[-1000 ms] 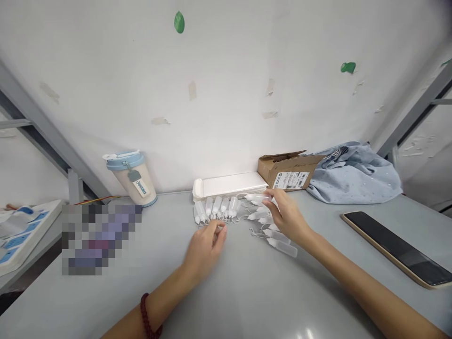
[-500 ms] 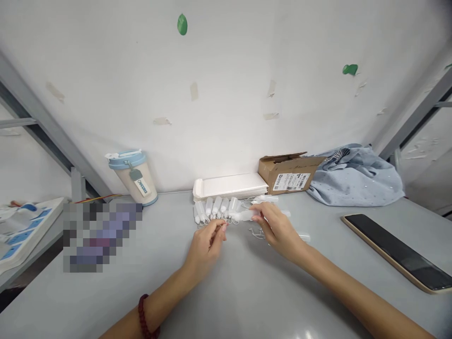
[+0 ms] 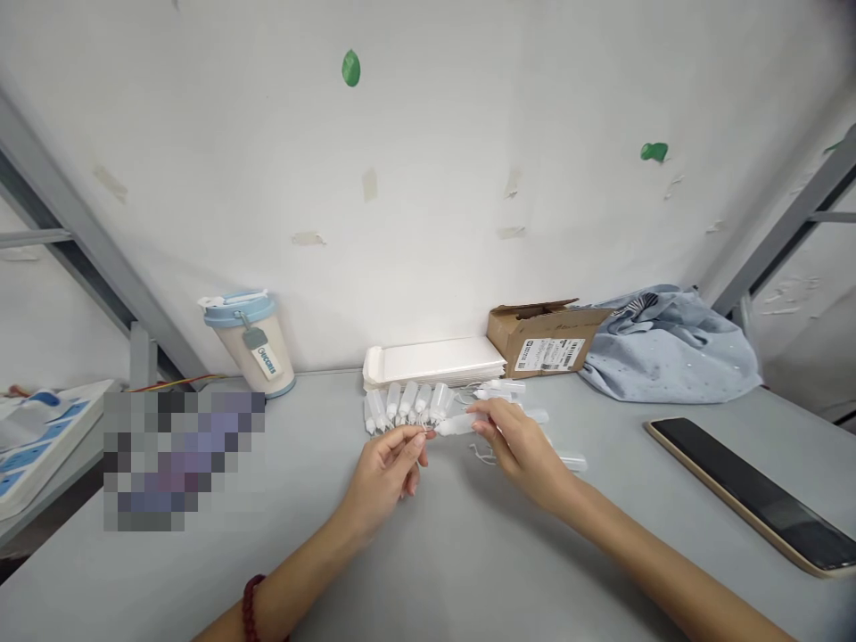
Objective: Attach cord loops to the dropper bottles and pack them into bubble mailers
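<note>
Head view: translucent bottle (image 3: pixel 457 423) between both hands over the surface (image 3: pixel 441 571), nozzle leftward. Right hand (image 3: pixel 522 450): grip closed around its base end. Left hand (image 3: pixel 384 468): grip pinched, apparently on thin string (image 3: pixel 430 429). Bottle likely light, squeezable, a bit slippery; best held mid-body, lightly. Bottle row (image 3: pixel 407 403) just beyond left hand, white stack (image 3: pixel 438 358) behind.

Whitish bottles (image 3: pixel 409 399); speckled blue cloth (image 3: pixel 669 358)
</note>
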`<state>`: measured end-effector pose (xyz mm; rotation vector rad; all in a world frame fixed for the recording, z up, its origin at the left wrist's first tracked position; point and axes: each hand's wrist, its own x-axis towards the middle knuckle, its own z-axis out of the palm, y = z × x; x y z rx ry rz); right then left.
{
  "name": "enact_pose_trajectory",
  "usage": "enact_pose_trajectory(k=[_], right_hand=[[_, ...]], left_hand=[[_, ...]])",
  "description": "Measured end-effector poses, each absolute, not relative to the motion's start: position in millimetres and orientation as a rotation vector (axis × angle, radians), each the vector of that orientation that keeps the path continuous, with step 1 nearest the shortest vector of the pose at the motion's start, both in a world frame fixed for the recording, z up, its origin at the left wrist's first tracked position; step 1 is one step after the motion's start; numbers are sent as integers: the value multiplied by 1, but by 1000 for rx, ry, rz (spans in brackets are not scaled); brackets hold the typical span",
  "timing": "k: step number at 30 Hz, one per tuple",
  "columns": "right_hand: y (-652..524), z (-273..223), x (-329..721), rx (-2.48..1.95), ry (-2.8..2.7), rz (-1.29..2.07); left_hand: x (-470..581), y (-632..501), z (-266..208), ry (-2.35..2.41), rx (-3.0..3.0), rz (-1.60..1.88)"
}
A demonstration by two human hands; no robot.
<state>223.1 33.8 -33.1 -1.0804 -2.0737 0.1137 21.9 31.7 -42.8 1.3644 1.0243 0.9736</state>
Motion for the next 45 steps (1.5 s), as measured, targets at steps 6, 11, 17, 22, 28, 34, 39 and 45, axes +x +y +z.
enact_pose_trajectory(k=[6, 11, 17, 22, 28, 34, 39, 45], right_hand=[[33, -31, 225, -1138, -2014, 178], [32, -30, 223, -1142, -2022, 243], [32, -32, 222, -1145, -2045, 216], [32, -31, 220, -1158, -2050, 226], [33, -31, 220, -1138, -2041, 261], [31, -29, 219, -1150, -2033, 306], [29, -26, 220, -1180, -2092, 263], [30, -30, 221, -1161, -2115, 259]], left_hand=[[21, 33, -47, 1021, 1408, 1007], [20, 33, -48, 1019, 1394, 1013], [20, 34, -50, 1014, 1406, 1017], [19, 35, -50, 1025, 1443, 1026], [20, 33, -51, 1049, 1521, 1030], [20, 31, -47, 1078, 1532, 1000], [19, 30, -46, 1109, 1605, 991], [18, 28, -52, 1140, 1668, 973]])
